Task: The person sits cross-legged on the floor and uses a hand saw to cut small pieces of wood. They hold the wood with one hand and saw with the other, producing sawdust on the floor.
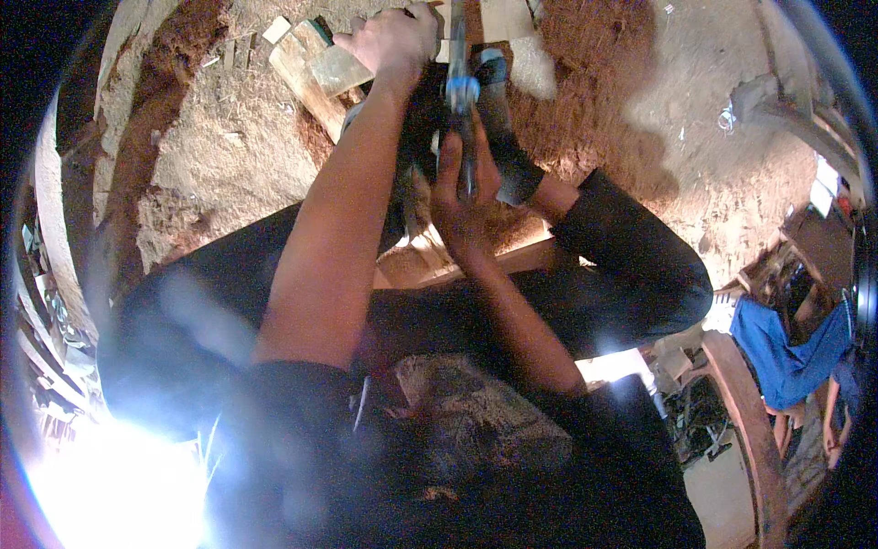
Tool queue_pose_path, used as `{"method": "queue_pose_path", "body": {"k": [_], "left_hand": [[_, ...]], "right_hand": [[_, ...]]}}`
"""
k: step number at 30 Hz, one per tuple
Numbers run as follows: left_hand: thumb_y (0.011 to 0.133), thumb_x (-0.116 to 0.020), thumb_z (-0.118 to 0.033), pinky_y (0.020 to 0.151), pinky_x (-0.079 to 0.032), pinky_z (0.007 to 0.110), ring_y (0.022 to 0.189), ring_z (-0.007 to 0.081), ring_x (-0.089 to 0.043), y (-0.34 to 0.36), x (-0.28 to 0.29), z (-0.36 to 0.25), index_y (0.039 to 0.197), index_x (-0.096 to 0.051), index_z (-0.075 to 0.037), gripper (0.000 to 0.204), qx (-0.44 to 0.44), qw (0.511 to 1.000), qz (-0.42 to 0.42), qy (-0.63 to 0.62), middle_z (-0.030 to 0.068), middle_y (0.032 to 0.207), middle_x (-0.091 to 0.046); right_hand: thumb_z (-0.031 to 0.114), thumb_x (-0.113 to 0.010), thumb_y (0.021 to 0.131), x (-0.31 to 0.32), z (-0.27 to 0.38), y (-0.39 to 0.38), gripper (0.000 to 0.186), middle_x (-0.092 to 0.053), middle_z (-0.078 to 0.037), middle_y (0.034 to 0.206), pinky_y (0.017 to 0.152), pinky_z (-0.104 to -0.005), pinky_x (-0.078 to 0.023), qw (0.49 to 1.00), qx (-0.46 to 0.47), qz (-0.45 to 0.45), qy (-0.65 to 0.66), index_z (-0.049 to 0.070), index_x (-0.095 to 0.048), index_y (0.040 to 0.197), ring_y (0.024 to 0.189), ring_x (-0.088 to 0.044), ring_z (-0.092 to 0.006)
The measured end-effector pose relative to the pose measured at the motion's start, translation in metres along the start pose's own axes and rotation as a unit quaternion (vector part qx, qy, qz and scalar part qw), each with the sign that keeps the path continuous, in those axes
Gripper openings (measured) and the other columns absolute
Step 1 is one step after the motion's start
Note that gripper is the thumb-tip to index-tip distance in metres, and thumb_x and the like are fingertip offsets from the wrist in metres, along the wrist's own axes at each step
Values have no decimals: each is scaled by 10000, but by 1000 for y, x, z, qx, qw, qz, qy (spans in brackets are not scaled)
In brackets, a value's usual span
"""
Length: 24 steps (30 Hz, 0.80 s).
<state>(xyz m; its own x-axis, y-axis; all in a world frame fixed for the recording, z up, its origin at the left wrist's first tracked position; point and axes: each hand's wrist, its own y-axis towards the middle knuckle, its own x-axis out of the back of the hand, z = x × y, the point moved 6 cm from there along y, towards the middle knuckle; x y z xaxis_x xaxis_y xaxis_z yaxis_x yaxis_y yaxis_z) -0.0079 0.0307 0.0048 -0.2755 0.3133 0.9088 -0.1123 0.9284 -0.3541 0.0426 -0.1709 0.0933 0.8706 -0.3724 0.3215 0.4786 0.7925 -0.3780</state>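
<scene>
My left hand (393,41) is at the top of the view, its fingers bent over a pale piece of wood (340,69). Part of its grip is hidden by the hand itself. Below and to the right, my right hand (467,178) is wrapped around the dark handle of a long, narrow tool (460,91). That tool has a blue band and a thin greyish shaft or blade pointing away from me, seen nearly edge-on, so its exact kind is unclear. My foot (494,78) is close to the right side of the tool.
My bent legs (631,265) frame the work on a dusty floor (238,156) strewn with brown shavings. Wooden boards (302,78) lie at the upper left. At the right are a curved wooden piece (750,430) and another person in blue (791,352). Bright glare fills the lower left.
</scene>
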Motion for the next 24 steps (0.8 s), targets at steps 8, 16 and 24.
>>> {"method": "queue_pose_path", "body": {"k": [8, 16, 24], "left_hand": [[922, -329, -464, 1115, -184, 624, 1242, 357, -557, 12, -22, 9, 1082, -752, -13, 639, -49, 998, -35, 12, 212, 1145, -707], [923, -338, -461, 1117, -177, 637, 1225, 346, -574, 9, -14, 2, 1072, -757, -22, 625, -47, 999, -16, 18, 192, 1133, -716], [928, -336, -460, 1128, -161, 640, 1225, 365, -573, 4, -14, 2, 1083, -750, -10, 631, -47, 999, 7, 8, 211, 1129, -712]], "right_hand": [[214, -473, 1050, 1, -52, -35, 466, -609, -233, 1315, 994, -387, -467, 990, 119, -76, -5, -63, -447, 1423, 1169, -612, -294], [200, -481, 1049, 4, -53, -43, 463, -595, -230, 1335, 1003, -382, -469, 989, 135, -60, -13, -54, -440, 1435, 1196, -600, -289], [246, -447, 1056, 0, -3, 3, 472, -617, -219, 1257, 979, -390, -465, 999, 47, -11, -5, -42, -438, 1431, 1168, -586, -261]]}}
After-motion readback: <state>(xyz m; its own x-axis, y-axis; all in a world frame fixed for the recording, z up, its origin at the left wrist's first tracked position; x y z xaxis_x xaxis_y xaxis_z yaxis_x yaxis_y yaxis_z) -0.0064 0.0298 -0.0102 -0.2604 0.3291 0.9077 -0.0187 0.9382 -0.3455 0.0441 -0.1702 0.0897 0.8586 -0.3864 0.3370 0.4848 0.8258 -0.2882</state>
